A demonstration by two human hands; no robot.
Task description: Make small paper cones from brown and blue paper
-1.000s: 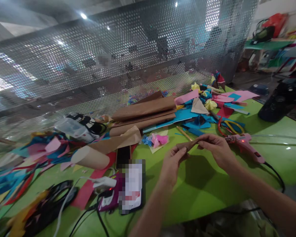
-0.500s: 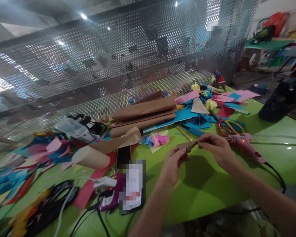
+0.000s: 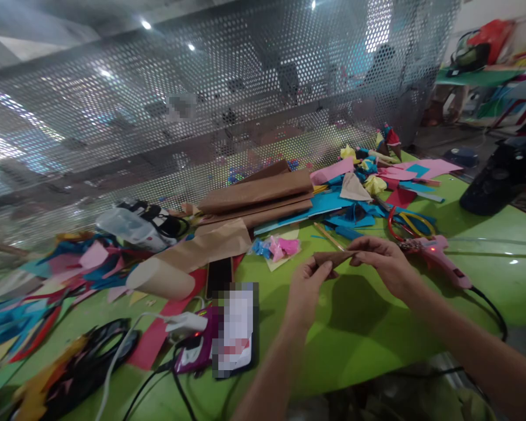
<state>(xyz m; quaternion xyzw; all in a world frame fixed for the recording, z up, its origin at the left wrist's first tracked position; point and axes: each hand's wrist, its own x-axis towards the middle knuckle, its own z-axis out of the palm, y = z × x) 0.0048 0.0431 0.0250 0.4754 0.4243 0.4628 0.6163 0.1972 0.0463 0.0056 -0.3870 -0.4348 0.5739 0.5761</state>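
Both my hands hold a small rolled piece of brown paper (image 3: 336,256) above the green table. My left hand (image 3: 309,282) is closed around its wider left end, thumb on top. The fingers of my right hand (image 3: 383,260) pinch the narrow right end. Just right of my right hand lies a pink hot glue gun (image 3: 442,261) with a red light lit. Scissors with red and yellow handles (image 3: 409,225) rest behind it. Beyond my hands are a thin wooden stick (image 3: 328,236) and a small bag of blue and pink pieces (image 3: 276,249).
Brown paper rolls (image 3: 258,193) and coloured paper scraps lie along the perforated metal screen (image 3: 245,88). A phone (image 3: 235,330), a purple power strip (image 3: 199,354) with cables and a beige paper tube (image 3: 161,279) are at left. A dark bottle (image 3: 497,178) stands at right.
The brown paper piece has turned slightly between my hands, so more of its length shows. My right fingers have shifted a little along it.
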